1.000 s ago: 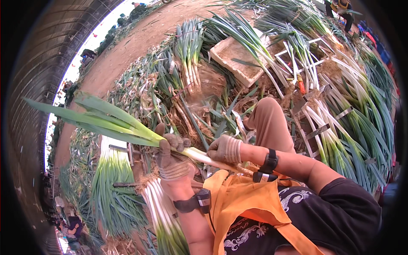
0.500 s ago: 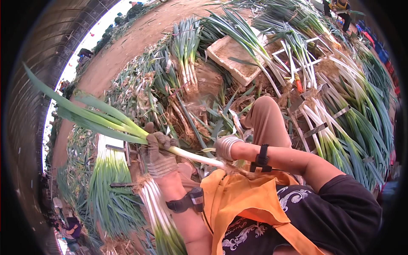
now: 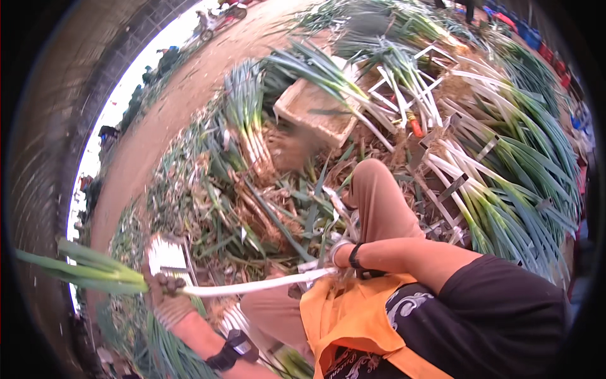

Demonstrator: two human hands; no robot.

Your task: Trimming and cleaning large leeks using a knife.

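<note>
My left hand [image 3: 166, 292], in a dirty knitted glove, is closed around a long green onion [image 3: 252, 287] where the white stalk turns green. Its leaves point out to the far left, and the white stalk runs across my lap to the right. At the root end, against my orange apron [image 3: 353, 303], is my gloved right hand [image 3: 341, 254]. That hand's fingers are hidden, so I cannot see how they meet the stalk. Beside my left hand, a bundle of green onions [image 3: 169, 256] lies in a metal rack, its white stalks partly covered by my glove.
Peeled leaves and trimmings [image 3: 208, 202] litter the ground ahead. A dirty foam box [image 3: 315, 114] stands beyond my knee, near an orange-handled tool [image 3: 415, 125]. Large stacks of green onions [image 3: 505, 170] lie in metal racks on my right. A motorbike [image 3: 221, 19] is far off.
My left hand has moved left and toward me with the green onion, and the stalk now lies nearly level. My right hand has come down closer to the apron. The whole view has shifted.
</note>
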